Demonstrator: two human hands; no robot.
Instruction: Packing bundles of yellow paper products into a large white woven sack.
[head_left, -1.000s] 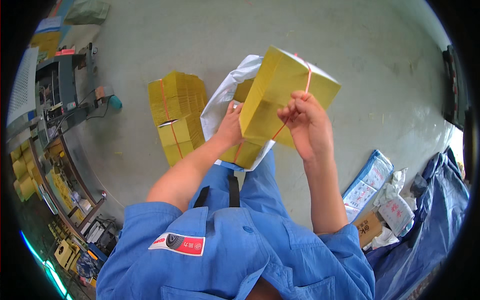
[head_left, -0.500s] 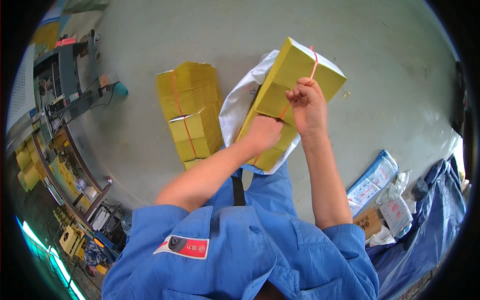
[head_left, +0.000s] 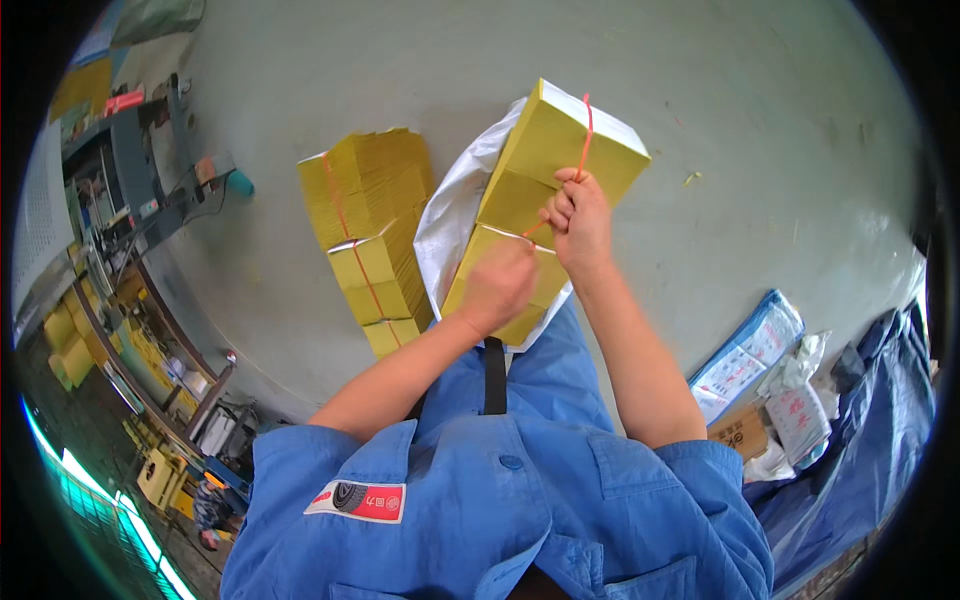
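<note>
Ahead of me stands a tall stack of yellow paper bundles [head_left: 525, 170] with white edges at the top, partly wrapped by a white sack [head_left: 455, 200]. A thin red-orange strap [head_left: 589, 130] runs over the top bundle. My right hand [head_left: 580, 225] is closed round this strap at the bundle's near side. Lower and to its left, my left hand [head_left: 500, 285] is closed and slightly blurred, with the strap running to its fingers. Farther left rises a second stack of yellow bundles [head_left: 375, 190], tied with similar red straps.
Machine equipment [head_left: 130, 170] and a metal-framed rack [head_left: 185, 340] line the left side. On the right lie folded printed sacks [head_left: 750, 350], a cardboard box [head_left: 738, 435] and a blue tarp [head_left: 860, 440]. A small yellow scrap [head_left: 692, 178] is on the grey floor.
My left hand has drawn back from the bundle, down and slightly left. My right hand keeps its hold on the strap. The whole view has shifted a little, so both stacks appear farther left.
</note>
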